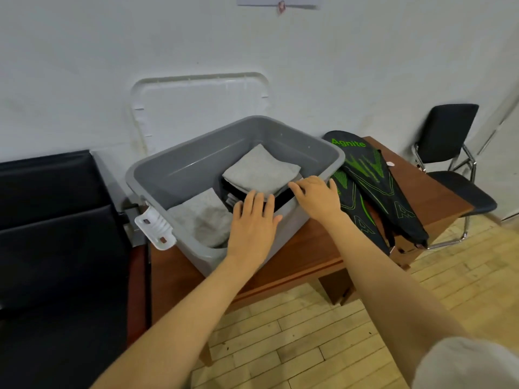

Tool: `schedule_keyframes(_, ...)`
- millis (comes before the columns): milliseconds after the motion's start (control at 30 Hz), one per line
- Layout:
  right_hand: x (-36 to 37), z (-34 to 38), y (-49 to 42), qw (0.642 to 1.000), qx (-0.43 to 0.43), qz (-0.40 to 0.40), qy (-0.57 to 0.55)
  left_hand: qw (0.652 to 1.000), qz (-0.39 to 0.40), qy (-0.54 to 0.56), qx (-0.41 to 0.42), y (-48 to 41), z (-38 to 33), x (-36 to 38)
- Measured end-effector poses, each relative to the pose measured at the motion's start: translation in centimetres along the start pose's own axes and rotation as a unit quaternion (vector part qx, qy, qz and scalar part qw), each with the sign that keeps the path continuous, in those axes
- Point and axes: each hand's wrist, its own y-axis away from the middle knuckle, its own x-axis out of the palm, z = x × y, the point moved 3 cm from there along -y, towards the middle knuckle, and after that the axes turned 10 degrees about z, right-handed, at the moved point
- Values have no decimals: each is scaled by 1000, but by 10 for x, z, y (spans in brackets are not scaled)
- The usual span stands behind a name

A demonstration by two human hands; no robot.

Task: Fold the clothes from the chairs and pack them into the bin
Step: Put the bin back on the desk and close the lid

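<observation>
Head: bin (182, 175) lengthwise toward far-right

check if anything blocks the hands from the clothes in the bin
Nothing visible does. The bin is open, its lid leaning on the wall behind, and the left hand and right hand both touch the folded clothes inside.
</observation>
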Motion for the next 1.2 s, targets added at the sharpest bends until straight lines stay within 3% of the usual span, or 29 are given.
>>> schedule_keyframes(167,12,24,14,995,-23,-52,83,998,10,28,-55,3,57,-5)
schedule_keyframes(233,18,34,23,993,-63,-67,72,994,47,54,-79,4,92,-2)
schedule_keyframes(333,21,40,24,990,-129,-48,22,994,42,70,-74,5,137,-4)
schedule_keyframes(400,19,36,18,994,-108,-33,2,993,51,71,-77,3,154,-5)
schedule_keyframes(533,21,34,12,997,-41,-6,62,994,69,50,-68,-2,144,-4)
schedule_keyframes(700,20,36,6,998,-32,-16,50,993,69,58,-76,-6,145,-2)
schedule_keyframes(867,13,35,-3,998,-30,44,39,991,77,63,-88,-13,142,-1)
schedule_keyframes(1000,-2,49,-17,998,-57,37,0,984,57,123,-118,-28,147,-9)
schedule_keyframes(1200,-41,96,-105,987,-155,-26,12,991,10,77,-108,-109,161,-49)
